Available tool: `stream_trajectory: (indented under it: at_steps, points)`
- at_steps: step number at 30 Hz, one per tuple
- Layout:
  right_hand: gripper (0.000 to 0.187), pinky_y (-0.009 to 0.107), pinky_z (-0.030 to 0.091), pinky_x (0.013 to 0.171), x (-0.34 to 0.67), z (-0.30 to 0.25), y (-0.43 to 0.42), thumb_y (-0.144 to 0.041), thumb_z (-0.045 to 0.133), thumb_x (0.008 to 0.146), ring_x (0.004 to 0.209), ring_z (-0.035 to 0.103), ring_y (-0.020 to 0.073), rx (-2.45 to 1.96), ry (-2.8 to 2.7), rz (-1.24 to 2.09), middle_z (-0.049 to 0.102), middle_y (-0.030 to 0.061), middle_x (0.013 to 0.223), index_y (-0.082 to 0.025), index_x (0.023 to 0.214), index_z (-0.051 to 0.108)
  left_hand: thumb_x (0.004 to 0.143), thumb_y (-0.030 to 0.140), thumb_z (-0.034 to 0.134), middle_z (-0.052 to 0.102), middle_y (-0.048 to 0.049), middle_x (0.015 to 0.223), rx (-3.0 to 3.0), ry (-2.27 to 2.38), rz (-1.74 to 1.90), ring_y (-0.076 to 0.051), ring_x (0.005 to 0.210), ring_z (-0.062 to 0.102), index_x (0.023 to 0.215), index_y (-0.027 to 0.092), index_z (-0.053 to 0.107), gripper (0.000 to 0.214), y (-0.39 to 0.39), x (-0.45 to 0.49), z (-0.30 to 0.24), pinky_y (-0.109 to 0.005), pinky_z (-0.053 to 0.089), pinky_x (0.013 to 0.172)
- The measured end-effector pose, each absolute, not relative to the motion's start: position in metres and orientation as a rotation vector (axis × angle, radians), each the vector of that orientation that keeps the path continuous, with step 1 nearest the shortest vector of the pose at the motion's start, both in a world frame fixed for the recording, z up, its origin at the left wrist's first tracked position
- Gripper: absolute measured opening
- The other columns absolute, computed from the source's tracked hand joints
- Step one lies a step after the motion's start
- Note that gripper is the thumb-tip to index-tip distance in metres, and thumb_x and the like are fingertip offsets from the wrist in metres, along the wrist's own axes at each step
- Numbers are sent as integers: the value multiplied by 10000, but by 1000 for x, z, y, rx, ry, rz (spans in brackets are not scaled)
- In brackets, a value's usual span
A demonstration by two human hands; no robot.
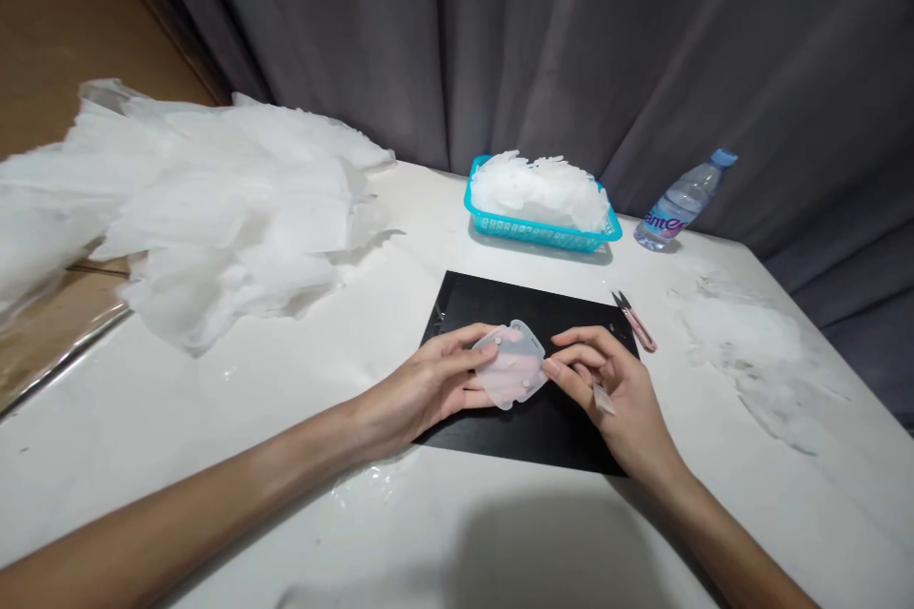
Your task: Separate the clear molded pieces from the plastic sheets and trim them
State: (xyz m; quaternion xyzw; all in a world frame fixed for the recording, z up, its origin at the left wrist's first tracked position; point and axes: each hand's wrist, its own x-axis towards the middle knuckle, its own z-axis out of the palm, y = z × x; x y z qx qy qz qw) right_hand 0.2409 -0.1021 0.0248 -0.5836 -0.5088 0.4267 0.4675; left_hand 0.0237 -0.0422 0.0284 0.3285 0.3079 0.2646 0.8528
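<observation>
My left hand (447, 369) holds a thin, translucent white plastic piece (515, 366) with a notched outline and small round bumps. Its thumb lies on top, with the fingers underneath, showing pink through the material. At the piece's right edge, my right hand (606, 381) pinches with its fingertips. A small clear scrap (604, 400) sticks out against the curled fingers of that hand. Both hands are above a black mat (492, 433) on the white table. Pink-handled thread snips (635, 322) lie at the mat's upper right corner, apart from my hands.
A large heap of translucent white sheets (235, 200) covers the table's left. Behind the mat, a blue basket (535, 233) holds similar white pieces (539, 190). A water bottle (682, 205) stands to its right. Flimsy clear scraps (749, 343) lie at right, before a grey curtain (571, 48).
</observation>
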Motion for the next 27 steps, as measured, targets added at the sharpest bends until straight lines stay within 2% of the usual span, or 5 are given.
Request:
stream_trajectory:
  at_steps: [4,13,20,24,27]
  points:
    - [350,310,438,665,243,25,-101,-511,790,846,725,590,186,-1416,-1227,1007,709,27,812,-226,994,651,991,246,690,768,-174,1238,696,650,511,-314,1132,762,1247,134,677,280,-43,23,29,-450,569,1071]
    - [307,301,481,715,243,23,-100,-517,674,948,791,632,185,-1369,-1262,1111,688,25,843,-228,1041,626,1015,212,645,732,-181,1323,728,632,554,-323,1237,709,1249,131,677,250,-42,25,30,-448,552,1107]
    - [444,254,423,600,236,19,-104,-458,800,874,673,446,140,-1342,-1305,1229,677,-12,863,-245,1177,554,982,177,685,715,-156,1358,707,635,617,-325,1307,663,1215,137,709,238,-42,25,31,-430,510,1163]
    - [318,278,474,684,239,8,-98,-473,622,1006,718,578,155,-1322,-1341,1062,705,9,855,-227,1183,528,981,260,703,726,-146,1338,723,657,618,-337,1275,683,1238,167,703,273,-42,20,28,-465,518,1145]
    - [218,295,509,720,248,-5,-91,-412,499,1067,770,669,182,-1408,-1452,752,691,18,844,-227,1172,550,979,356,704,739,-125,1309,817,716,628,-327,1246,696,1253,206,687,312,-38,15,22,-450,560,1081]
